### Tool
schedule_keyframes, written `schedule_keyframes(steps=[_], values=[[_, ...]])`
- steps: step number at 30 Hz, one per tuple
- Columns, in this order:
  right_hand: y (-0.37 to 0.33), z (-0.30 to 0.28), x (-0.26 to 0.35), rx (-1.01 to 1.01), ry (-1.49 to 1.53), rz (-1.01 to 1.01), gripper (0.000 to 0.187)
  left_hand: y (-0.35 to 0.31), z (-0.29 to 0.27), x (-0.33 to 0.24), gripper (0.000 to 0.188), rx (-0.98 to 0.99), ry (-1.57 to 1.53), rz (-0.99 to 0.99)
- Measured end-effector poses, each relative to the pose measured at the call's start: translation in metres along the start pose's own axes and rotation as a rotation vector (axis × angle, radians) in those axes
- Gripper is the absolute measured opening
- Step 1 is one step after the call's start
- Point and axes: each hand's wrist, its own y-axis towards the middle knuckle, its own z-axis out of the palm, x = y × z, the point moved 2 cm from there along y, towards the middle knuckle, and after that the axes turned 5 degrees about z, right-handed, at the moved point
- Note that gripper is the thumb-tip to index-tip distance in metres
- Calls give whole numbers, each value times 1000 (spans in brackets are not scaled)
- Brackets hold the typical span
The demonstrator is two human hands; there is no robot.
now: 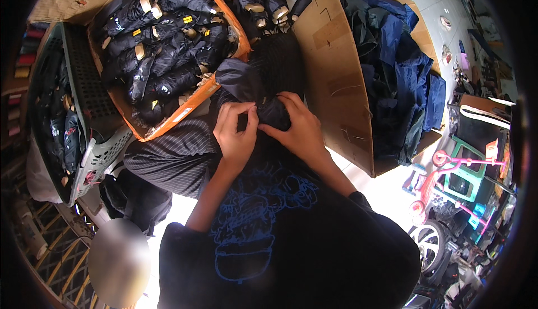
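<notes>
Standing beyond the fingertips, a tall brown cardboard box [336, 79] stuffed with dark blue and black fabric rises to the right, and an orange-rimmed carton [193, 98] of folded black umbrellas lies to the left. Between both sits a crumpled black fabric bundle [255, 87], its near end pinched by the left hand [235, 135] and right hand [300, 129], fingers [246, 110] closed together on it.
</notes>
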Motion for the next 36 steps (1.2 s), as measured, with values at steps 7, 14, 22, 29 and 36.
schedule_keyframes(steps=[7, 14, 22, 29, 36], values=[[2, 1, -4, -90, -3, -44, 67, -6, -1, -1, 9, 32, 17, 89], [-1, 1, 7, -6, -106, -54, 64, -5, -2, -5, 14, 0, -2, 3], [-2, 13, 9, 7, -141, -85, 59, -10, -5, -3, 19, 13, 41, 175], [-6, 21, 11, 62, -148, -86, 56, -18, -3, -1, 18, 22, 39, 243], [-9, 37, -10, 259, 260, -33, 55, -21, -5, 12, 13, 58, -8, 11]])
